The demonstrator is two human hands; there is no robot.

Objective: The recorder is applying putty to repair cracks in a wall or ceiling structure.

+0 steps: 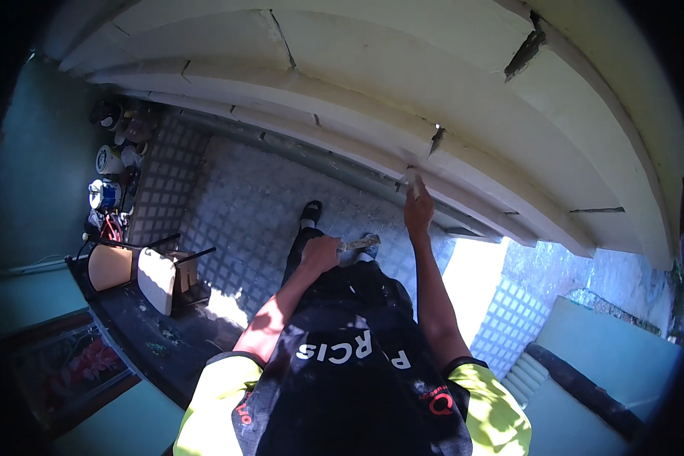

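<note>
My left hand [321, 254] grips a flat, narrow scraper-like tool [361, 244], smeared pale, in front of my waist. My right hand [420, 209] is raised to the lower pale beam [380, 156], its fingers closed on a small light-coloured flat tool [412, 176] whose tip is at or very near the beam's edge. Several long cream beams or ledges run in steps across the upper view, with dark, ragged cracks [437, 140] across them. A larger dark gap [524, 53] breaks the upper edge.
Buckets and containers [108, 159] line the teal wall at left. A dark table [159, 334] bears chairs [156, 281]. A framed picture [57, 372] is at lower left. My sandalled feet [311, 213] stand on pale, sun-patched floor [243, 175]. A teal wall [585, 334] is at right.
</note>
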